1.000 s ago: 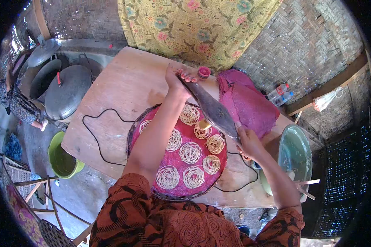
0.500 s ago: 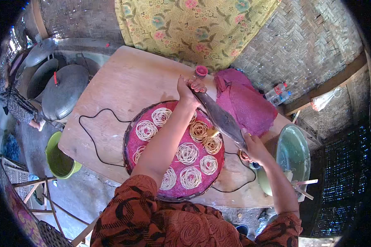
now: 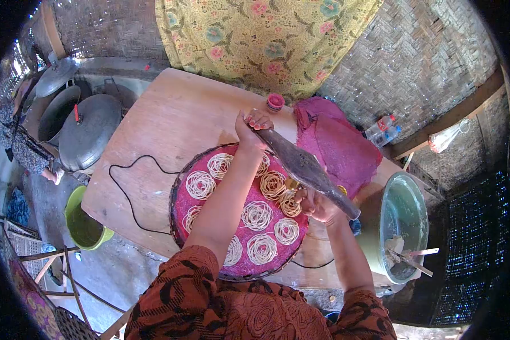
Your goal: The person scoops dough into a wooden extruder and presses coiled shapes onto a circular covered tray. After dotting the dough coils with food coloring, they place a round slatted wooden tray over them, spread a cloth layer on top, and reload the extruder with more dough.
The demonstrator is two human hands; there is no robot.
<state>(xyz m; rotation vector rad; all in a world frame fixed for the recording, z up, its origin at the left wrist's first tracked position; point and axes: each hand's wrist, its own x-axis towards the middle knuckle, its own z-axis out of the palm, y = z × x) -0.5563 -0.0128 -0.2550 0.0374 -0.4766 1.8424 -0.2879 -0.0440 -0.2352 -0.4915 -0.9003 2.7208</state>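
Observation:
My left hand [image 3: 254,129] is closed around the upper end of a long dark wooden hand press [image 3: 303,167], tilted down to the right. A brass-coloured piece [image 3: 292,184] shows below its middle. My right hand [image 3: 320,207] is beneath the press's lower half, its fingers curled by the brass piece; what they hold, if anything, is hidden. Below is a round tray [image 3: 174,218] with a dark rim and pink lining. Several pale coils of noodle-like strands [image 3: 257,216] lie on it. Darker tan coils [image 3: 273,185] lie close to the brass piece.
A wooden table [image 3: 147,124] bears the tray, a black cord [image 3: 120,192], a small pink-topped jar [image 3: 275,102] and a pink cloth [image 3: 343,150]. To the right is a large green tub [image 3: 386,226]; to the left, a green basin [image 3: 76,218], a lidded pot [image 3: 90,133] and another person's leg [image 3: 31,153].
My right hand has let go of the press's lower end and moved left beneath it, towards the brass piece. My left hand keeps its hold; the press has shifted slightly.

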